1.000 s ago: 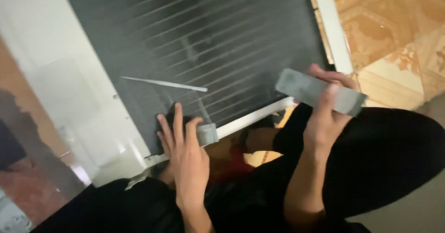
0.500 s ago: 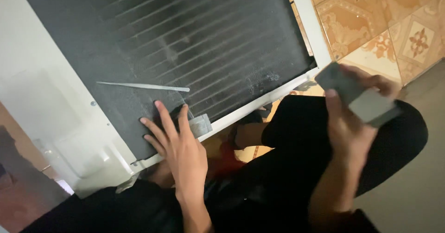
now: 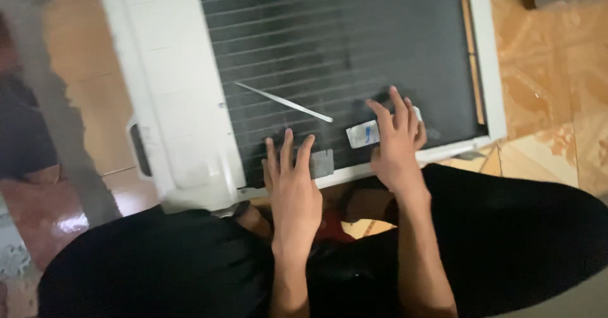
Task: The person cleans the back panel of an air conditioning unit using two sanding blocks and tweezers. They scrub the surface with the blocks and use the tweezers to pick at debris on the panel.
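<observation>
Both hands lie flat on the dark finned panel (image 3: pixel 329 52) of a white-framed unit (image 3: pixel 171 103) on the tiled floor (image 3: pixel 557 90).

Left hand (image 3: pixel 292 185): fingers spread and extended, palm down, nothing clamped. Fingertips point to about 12 o'clock. A grey tape strip (image 3: pixel 322 163) sits just beside the fingers at 3 o'clock, touching or nearly touching the ring finger; cannot tell which.

Right hand (image 3: pixel 396 144): also open and pressed flat, fingers splayed toward 12 o'clock, not closed on anything. It covers most of a second, paler strip (image 3: pixel 362 134) whose free end sticks out at 9 o'clock from the palm; a small bit shows past the fingers at 2 o'clock. Long axis of that strip runs roughly 9-to-3, parallel to the frame's lower edge.

The two strips are near each other, the paler one at about 1 o'clock from the grey one. A thin light sliver (image 3: pixel 283 101) lies on the fins at 11 o'clock from the right hand, apart from both hands. The right hand is nearer to it.
</observation>
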